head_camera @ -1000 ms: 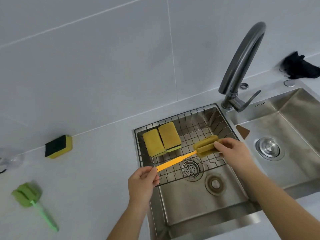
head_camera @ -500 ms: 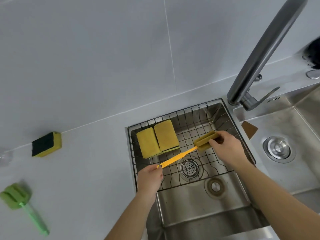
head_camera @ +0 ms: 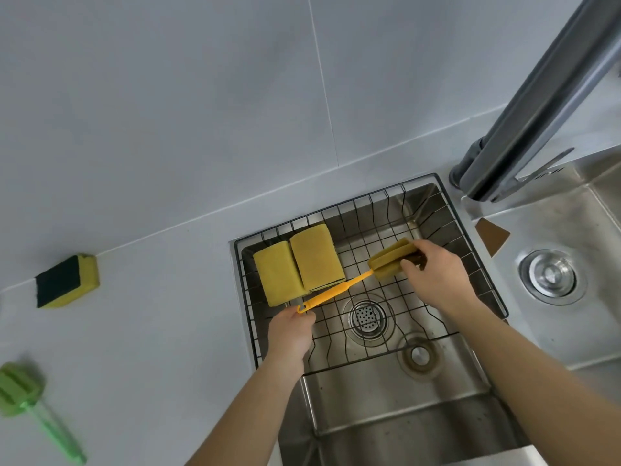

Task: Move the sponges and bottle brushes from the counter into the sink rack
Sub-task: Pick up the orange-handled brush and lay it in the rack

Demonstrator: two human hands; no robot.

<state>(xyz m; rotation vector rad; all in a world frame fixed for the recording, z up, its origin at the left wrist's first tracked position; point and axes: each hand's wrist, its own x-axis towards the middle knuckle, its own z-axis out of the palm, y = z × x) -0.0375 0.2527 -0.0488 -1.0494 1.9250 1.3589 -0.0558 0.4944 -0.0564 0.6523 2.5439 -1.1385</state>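
We can't see all of the green brush (head_camera: pixel 23 395): it's blurry and its head runs off the left edge. The tap (head_camera: pixel 537 95) is cut off at the top right. The right hand (head_camera: pixel 437 274) covers the far end of the yellow brush (head_camera: pixel 386 260) head, so we can't really make out the grip there.

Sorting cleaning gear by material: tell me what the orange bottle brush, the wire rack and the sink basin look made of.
Orange bottle brush: glossy, smooth handle, probably plastic; its head looks like matte yellow foam, porous and soft-edged.
Wire rack: thin dark rods in a grid, likely coated or painted metal wire.
Sink basin: brushed stainless steel by its look, grey with soft streaked reflections.
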